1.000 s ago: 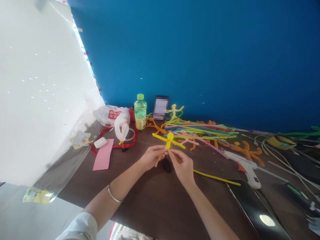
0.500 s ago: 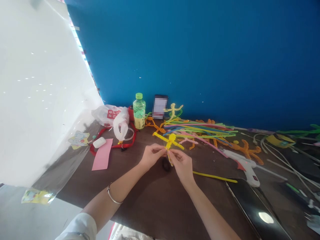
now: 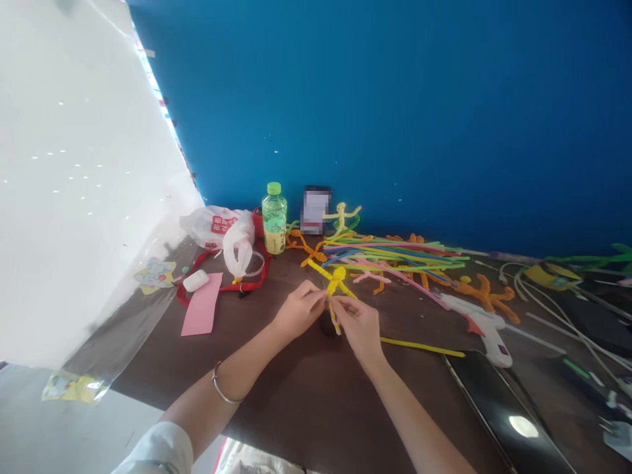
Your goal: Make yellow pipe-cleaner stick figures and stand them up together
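Note:
A small yellow pipe-cleaner figure [image 3: 336, 280] with spread arms is held just above the dark brown table [image 3: 296, 388], in the middle of the view. My left hand [image 3: 299, 308] pinches its lower part from the left. My right hand [image 3: 359, 322] pinches it from the right, and a twisted yellow end hangs down between the two hands. A small dark object [image 3: 326, 325] lies on the table under my hands, mostly hidden.
Behind lie a pile of coloured pipe cleaners [image 3: 395, 255], orange figures [image 3: 486, 295], a green-capped bottle [image 3: 274, 220], a white plastic bag [image 3: 224, 232] and pink paper [image 3: 201, 313]. At the right are a white glue gun [image 3: 481, 325], a loose yellow pipe cleaner [image 3: 422, 346] and a dark tablet [image 3: 503, 411].
The figure has tilted and sunk slightly toward the table. Its lower yellow end now points down between my hands. Both hands have kept their pinch.

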Tool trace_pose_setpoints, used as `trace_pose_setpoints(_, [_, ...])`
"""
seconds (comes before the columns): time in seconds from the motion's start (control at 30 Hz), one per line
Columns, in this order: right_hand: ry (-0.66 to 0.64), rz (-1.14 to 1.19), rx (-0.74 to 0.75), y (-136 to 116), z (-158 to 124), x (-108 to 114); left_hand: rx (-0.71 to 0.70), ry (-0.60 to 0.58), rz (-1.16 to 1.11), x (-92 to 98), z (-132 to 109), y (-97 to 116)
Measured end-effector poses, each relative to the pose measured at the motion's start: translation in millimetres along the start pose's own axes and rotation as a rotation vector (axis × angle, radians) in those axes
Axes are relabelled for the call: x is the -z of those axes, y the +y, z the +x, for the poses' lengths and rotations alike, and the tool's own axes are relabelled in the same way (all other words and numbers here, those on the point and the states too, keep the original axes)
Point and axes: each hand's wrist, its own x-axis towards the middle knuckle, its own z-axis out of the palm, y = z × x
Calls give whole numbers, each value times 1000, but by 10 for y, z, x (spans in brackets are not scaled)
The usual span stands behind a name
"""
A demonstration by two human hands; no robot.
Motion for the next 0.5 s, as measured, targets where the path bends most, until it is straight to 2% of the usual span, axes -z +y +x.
trace_pose_setpoints(0.1, [-19,-30,41,34,-2,5,44,-40,-50,28,-7,28])
trace_pose_setpoints(0.23, [34,-225,208,96,15,48,140,-7,-190,6,9,29])
trace_pose_setpoints(0.4, [67,-414,435,117,40,98,501,-8,-609,-45,66,3])
trace_pose_setpoints(0.5, [60,-522,603,127,48,110,645,-34,-800,-48,81,-7])
